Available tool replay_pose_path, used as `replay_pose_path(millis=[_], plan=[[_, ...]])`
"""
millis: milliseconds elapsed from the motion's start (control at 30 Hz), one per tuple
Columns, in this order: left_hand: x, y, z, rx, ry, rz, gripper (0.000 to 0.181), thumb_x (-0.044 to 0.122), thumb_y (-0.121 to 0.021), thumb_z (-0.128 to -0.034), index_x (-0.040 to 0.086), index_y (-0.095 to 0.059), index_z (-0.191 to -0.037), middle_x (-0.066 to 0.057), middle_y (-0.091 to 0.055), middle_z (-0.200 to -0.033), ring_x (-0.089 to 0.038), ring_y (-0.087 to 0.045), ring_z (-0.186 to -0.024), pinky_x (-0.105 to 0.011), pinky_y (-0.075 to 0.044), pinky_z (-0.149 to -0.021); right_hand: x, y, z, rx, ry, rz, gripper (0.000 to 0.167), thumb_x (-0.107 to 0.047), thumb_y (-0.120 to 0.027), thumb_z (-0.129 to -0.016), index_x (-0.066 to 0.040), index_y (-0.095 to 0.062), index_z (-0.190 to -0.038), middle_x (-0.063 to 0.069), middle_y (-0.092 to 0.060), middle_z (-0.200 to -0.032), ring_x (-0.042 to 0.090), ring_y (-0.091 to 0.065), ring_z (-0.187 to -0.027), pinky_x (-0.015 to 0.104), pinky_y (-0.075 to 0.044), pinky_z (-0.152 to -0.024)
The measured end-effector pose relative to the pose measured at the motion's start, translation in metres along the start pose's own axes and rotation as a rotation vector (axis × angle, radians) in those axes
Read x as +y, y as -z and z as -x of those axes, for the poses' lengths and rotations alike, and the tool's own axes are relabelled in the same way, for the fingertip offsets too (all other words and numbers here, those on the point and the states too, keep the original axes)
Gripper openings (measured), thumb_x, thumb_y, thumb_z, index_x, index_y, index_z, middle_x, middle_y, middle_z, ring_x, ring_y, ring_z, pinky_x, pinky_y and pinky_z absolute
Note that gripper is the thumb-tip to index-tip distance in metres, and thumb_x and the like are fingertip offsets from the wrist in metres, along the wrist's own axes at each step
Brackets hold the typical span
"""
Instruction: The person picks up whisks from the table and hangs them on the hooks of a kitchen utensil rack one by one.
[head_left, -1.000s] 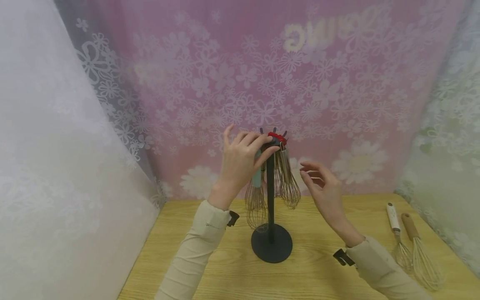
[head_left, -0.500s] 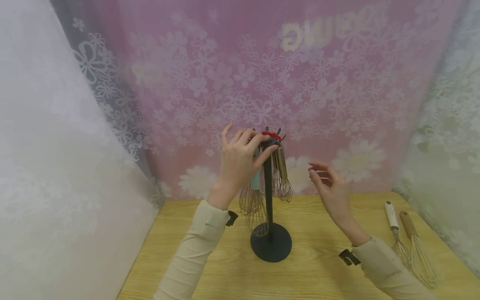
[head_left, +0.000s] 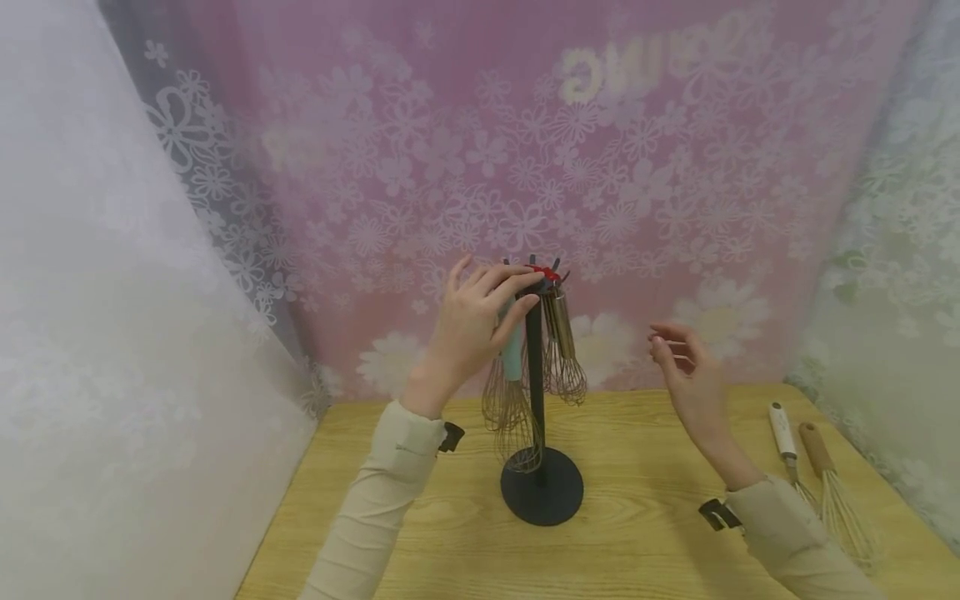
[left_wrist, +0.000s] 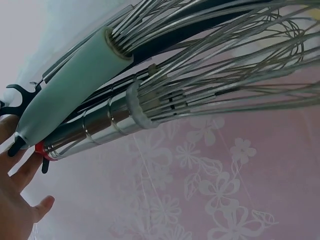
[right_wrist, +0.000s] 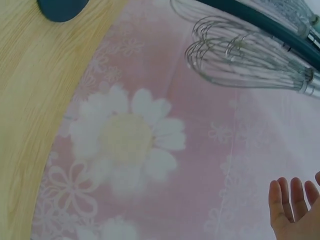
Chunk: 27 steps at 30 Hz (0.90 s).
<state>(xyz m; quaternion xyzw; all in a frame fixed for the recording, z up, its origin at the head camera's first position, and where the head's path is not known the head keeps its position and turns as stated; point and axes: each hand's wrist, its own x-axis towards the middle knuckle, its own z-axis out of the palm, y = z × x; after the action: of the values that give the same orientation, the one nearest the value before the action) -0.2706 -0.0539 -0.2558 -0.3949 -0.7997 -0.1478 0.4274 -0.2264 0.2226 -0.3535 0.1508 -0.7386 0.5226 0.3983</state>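
A black stand [head_left: 542,492] with hooks around its top holds several hanging whisks. One whisk has a mint-green handle [head_left: 512,358]; beside it hangs a steel-handled whisk [head_left: 562,329]. Something red [head_left: 551,274] lies at the top of the stand. My left hand [head_left: 468,321] touches the stand's top with its fingertips, thumb apart. The left wrist view shows those fingers [left_wrist: 25,170] at the hooks near the mint handle [left_wrist: 75,90]. To the right of the stand, my right hand [head_left: 693,379] is in the air with relaxed fingers, holding nothing.
Two more whisks lie on the wooden table [head_left: 420,533] at the right, one with a white handle [head_left: 782,429], the other with a brown handle [head_left: 816,447]. A pink flowered curtain [head_left: 450,167] hangs behind, with pale curtains at both sides.
The hanging whisks have swung round to the left with the top of the stand. My right hand has moved away to the right. My left thumb has drawn back slightly from the top.
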Motion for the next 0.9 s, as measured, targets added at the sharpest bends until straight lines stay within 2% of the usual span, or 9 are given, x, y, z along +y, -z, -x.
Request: replay_pose_path(millis=[67, 167, 267, 333, 533, 633, 733, 833, 900], plan=[[-0.001, -0.001, 0.001, -0.006, -0.010, -0.009, 0.033, 0.032, -0.059, -0.1035, 0.019, -0.068, -0.132, -0.001, -0.067, -0.128, -0.021, -0.064, -0.116, -0.052, -0.018, -0.124, 0.005, 0.003, 0.000, 0.015, 0.010, 0.011, 0.024, 0.010, -0.057, -0.098, 0.012, -0.064, -0.121, -0.021, -0.065, -0.103, -0.012, -0.061, -0.086, 0.007, -0.049, -0.077], [-0.001, -0.001, 0.001, -0.004, -0.013, -0.014, 0.034, 0.033, -0.060, -0.1031, 0.019, -0.068, -0.133, -0.001, -0.067, -0.129, -0.022, -0.063, -0.118, -0.052, -0.018, -0.123, 0.013, 0.007, 0.000, 0.036, -0.001, 0.028, 0.024, 0.010, -0.058, -0.098, 0.013, -0.065, -0.120, -0.001, -0.070, -0.103, -0.012, -0.061, -0.085, 0.006, -0.049, -0.077], [-0.001, -0.001, 0.002, 0.001, -0.014, -0.010, 0.033, 0.032, -0.060, -0.1033, 0.019, -0.068, -0.133, -0.002, -0.067, -0.129, -0.022, -0.062, -0.118, -0.053, -0.019, -0.123, 0.026, 0.012, 0.001, 0.049, -0.036, 0.059, 0.024, 0.008, -0.057, -0.099, 0.012, -0.064, -0.122, 0.018, -0.067, -0.105, -0.011, -0.060, -0.085, 0.005, -0.048, -0.077], [-0.001, -0.001, 0.002, 0.001, -0.016, -0.006, 0.033, 0.031, -0.058, -0.1041, 0.019, -0.068, -0.133, -0.002, -0.067, -0.129, -0.023, -0.062, -0.118, -0.053, -0.019, -0.123, 0.039, 0.017, 0.001, 0.059, -0.065, 0.087, 0.025, 0.006, -0.057, -0.100, 0.011, -0.064, -0.123, 0.018, -0.065, -0.106, -0.010, -0.060, -0.085, 0.005, -0.047, -0.077], [-0.001, 0.000, 0.002, -0.006, -0.017, 0.005, 0.032, 0.025, -0.053, -0.1063, 0.018, -0.067, -0.134, -0.001, -0.067, -0.129, -0.023, -0.062, -0.117, -0.055, -0.018, -0.122, 0.085, 0.036, 0.004, 0.079, -0.115, 0.151, 0.028, -0.005, -0.060, -0.101, 0.001, -0.065, -0.128, -0.013, -0.061, -0.108, -0.011, -0.059, -0.086, 0.005, -0.044, -0.079], [-0.002, 0.000, 0.002, -0.005, -0.017, 0.011, 0.031, 0.024, -0.052, -0.1065, 0.018, -0.067, -0.133, -0.002, -0.067, -0.128, -0.023, -0.062, -0.117, -0.055, -0.018, -0.122, 0.099, 0.046, 0.004, 0.089, -0.142, 0.174, 0.028, -0.011, -0.060, -0.102, -0.001, -0.066, -0.128, -0.021, -0.059, -0.106, -0.011, -0.057, -0.088, 0.005, -0.044, -0.079], [-0.002, 0.000, 0.002, -0.004, -0.014, 0.016, 0.031, 0.024, -0.053, -0.1066, 0.018, -0.068, -0.133, -0.002, -0.067, -0.126, -0.023, -0.062, -0.116, -0.055, -0.019, -0.122, 0.108, 0.057, 0.005, 0.096, -0.210, 0.221, 0.031, -0.019, -0.059, -0.104, -0.003, -0.067, -0.129, -0.014, -0.063, -0.110, -0.013, -0.054, -0.090, 0.006, -0.042, -0.079], [-0.002, -0.001, 0.002, -0.003, -0.008, 0.022, 0.030, 0.024, -0.053, -0.1067, 0.018, -0.068, -0.132, -0.002, -0.068, -0.125, -0.023, -0.062, -0.115, -0.055, -0.020, -0.122, 0.118, 0.067, 0.006, 0.079, -0.279, 0.286, 0.034, -0.025, -0.057, -0.105, -0.007, -0.065, -0.133, 0.005, -0.066, -0.118, -0.016, -0.049, -0.091, 0.006, -0.041, -0.078], [-0.002, -0.001, 0.002, 0.000, -0.006, 0.025, 0.030, 0.024, -0.053, -0.1066, 0.018, -0.068, -0.132, -0.001, -0.068, -0.125, -0.022, -0.062, -0.115, -0.055, -0.020, -0.122, 0.124, 0.073, 0.006, 0.075, -0.288, 0.315, 0.035, -0.025, -0.057, -0.105, -0.006, -0.064, -0.134, 0.016, -0.064, -0.123, -0.017, -0.047, -0.090, 0.006, -0.039, -0.078]])
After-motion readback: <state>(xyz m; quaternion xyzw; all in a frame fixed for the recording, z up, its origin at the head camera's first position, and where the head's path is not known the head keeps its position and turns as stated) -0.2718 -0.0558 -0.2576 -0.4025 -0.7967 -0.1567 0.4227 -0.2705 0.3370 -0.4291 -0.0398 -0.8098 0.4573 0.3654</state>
